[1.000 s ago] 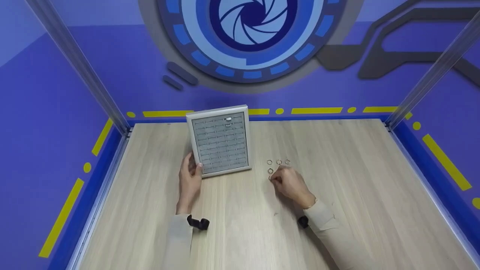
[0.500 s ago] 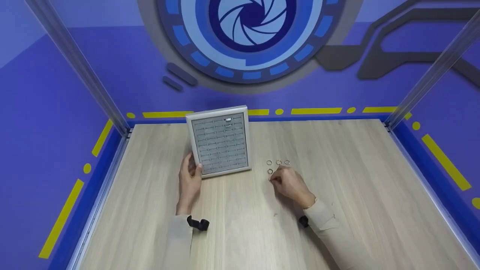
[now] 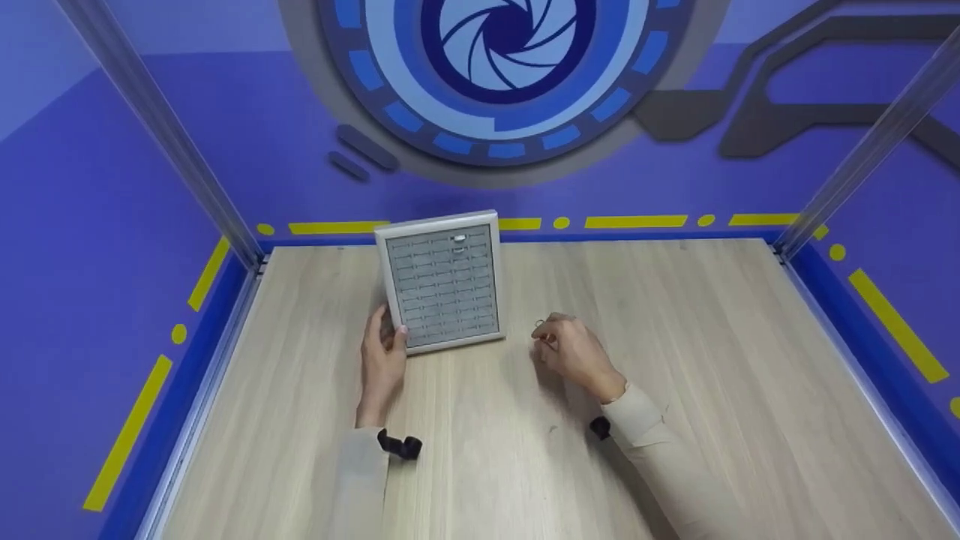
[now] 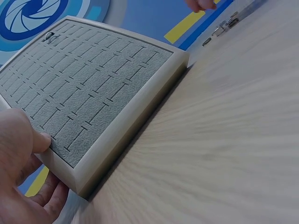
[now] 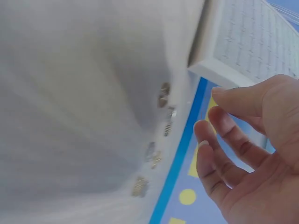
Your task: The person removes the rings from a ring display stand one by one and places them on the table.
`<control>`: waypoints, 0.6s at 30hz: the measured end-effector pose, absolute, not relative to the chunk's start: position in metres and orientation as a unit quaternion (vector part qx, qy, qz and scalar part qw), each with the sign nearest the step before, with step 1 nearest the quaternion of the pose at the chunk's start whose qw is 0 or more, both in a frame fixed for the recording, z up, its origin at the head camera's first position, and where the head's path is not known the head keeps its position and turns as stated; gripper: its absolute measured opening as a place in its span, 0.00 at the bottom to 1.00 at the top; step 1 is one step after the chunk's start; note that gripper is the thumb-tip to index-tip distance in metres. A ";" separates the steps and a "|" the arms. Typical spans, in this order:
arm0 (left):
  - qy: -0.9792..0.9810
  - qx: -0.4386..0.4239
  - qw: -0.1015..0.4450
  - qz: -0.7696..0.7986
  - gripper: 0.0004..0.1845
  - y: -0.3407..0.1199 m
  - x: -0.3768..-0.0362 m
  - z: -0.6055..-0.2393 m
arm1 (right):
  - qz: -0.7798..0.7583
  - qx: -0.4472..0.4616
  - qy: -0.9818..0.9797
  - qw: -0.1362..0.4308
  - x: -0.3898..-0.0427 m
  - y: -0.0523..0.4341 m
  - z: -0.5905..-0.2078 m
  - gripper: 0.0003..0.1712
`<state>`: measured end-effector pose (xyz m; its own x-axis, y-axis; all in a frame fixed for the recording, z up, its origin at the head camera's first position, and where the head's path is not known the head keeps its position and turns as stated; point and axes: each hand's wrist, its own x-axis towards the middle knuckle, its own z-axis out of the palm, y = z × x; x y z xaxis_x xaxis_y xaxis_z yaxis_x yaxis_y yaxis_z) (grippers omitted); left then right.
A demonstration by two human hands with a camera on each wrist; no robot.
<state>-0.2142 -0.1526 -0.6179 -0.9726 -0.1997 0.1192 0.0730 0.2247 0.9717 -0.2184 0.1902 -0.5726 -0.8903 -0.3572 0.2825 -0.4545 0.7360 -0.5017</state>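
Observation:
My left hand grips the lower left corner of a grey slotted ring tray, thumb on its front and fingers behind it. The white-framed tray stands tilted up off the wooden table, with one ring in its top row. To the right of the tray my right hand hovers with curled fingers over several small metal rings lying loose on the table. One ring shows at its fingertips. The right wrist view shows bent fingers with nothing in them; the thumb is hidden.
The light wooden table is walled by blue and purple panels with yellow markings, with metal posts at the back corners. A black wrist mount sits on each sleeve.
My right hand has risen from the table and moved back toward the rings, now covering most of them. The left hand and the tray have stayed put.

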 end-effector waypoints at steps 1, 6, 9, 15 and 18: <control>-0.775 0.042 0.109 -0.620 0.31 -0.153 -0.214 -0.618 | 0.298 0.217 -0.926 0.083 -0.220 0.188 -0.570 0.08; -0.780 0.043 0.110 -0.615 0.31 -0.152 -0.215 -0.618 | 0.329 0.217 -0.913 0.108 -0.231 0.174 -0.554 0.08; -0.782 0.045 0.110 -0.611 0.31 -0.152 -0.215 -0.618 | 0.338 0.224 -0.905 0.129 -0.240 0.163 -0.545 0.09; -0.783 0.042 0.107 -0.612 0.32 -0.154 -0.215 -0.618 | 0.366 0.223 -0.890 0.155 -0.255 0.137 -0.527 0.09; -0.780 0.035 0.114 -0.614 0.32 -0.156 -0.214 -0.619 | 0.386 0.223 -0.879 0.169 -0.263 0.119 -0.520 0.10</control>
<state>-0.2145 -0.1564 -0.6191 -0.9718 -0.1940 0.1344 0.0851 0.2433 0.9662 -0.2630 0.1189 -0.5203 -0.8433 -0.2619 0.4694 -0.5227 0.6029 -0.6027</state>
